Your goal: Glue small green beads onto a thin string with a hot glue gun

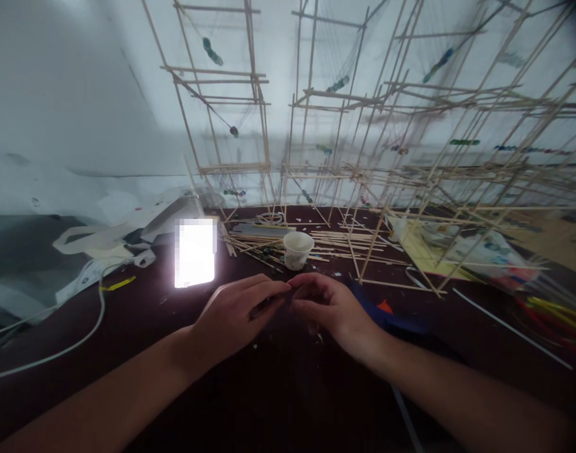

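My left hand (244,303) and my right hand (332,307) meet at the fingertips over the dark table. The left fingers are pressed together and point right, toward the other hand. On the right, the fingers curl in toward the thumb as in a pinch. Whatever lies between the fingertips is too small and dim to make out. Just beyond the hands stands a white paper cup (298,251). Thin wooden sticks (344,242) lie loosely around it, with small dark beads (267,251) to its left.
Tall frames of thin sticks (264,138) strung with coloured beads (338,83) rise behind. A glowing screen (196,255) stands left, near a white cable (101,314) and crumpled plastic bags (94,242). At right are yellow paper (417,251), a blue object (401,319) and a white strip (509,327).
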`<state>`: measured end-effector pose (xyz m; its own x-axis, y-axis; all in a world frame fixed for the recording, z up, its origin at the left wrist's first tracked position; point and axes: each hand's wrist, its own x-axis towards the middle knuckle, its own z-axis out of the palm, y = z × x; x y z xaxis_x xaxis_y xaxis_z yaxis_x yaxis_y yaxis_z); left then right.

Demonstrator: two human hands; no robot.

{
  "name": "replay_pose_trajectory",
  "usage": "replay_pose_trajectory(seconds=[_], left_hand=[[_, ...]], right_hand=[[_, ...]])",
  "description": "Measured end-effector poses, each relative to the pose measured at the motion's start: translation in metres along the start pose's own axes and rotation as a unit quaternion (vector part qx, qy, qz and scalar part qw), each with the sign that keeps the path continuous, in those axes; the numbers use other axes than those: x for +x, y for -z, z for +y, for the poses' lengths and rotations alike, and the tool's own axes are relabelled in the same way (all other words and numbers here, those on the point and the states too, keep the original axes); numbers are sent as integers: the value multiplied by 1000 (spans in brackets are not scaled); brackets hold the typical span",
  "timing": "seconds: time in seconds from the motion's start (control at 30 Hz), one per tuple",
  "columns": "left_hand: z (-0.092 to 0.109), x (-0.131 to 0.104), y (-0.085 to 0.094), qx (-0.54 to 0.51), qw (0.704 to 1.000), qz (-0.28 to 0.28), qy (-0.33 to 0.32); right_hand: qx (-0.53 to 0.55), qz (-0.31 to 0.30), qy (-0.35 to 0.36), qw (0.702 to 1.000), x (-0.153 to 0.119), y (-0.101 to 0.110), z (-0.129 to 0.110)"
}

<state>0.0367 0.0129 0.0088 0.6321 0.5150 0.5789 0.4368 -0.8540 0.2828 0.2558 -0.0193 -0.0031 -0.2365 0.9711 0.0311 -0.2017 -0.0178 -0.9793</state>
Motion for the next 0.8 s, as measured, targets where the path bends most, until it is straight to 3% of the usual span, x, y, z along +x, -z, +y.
replay_pose_trajectory(seconds=[0.17,0.43,0.63,0.8], left_hand=[[-14,0,9,37,998,-42,10],[-53,-8,19,133,976,-166,41],[-70,-13,16,165,953,-238,88],[-67,-13,12,170,941,-276,100]], right_hand=[[-49,20,12,999,1,6,-1],[-203,91,67,973,6,25,-10],[-400,113,150,897,34,35,-63],[-567,20,113,816,90,33,-84]])
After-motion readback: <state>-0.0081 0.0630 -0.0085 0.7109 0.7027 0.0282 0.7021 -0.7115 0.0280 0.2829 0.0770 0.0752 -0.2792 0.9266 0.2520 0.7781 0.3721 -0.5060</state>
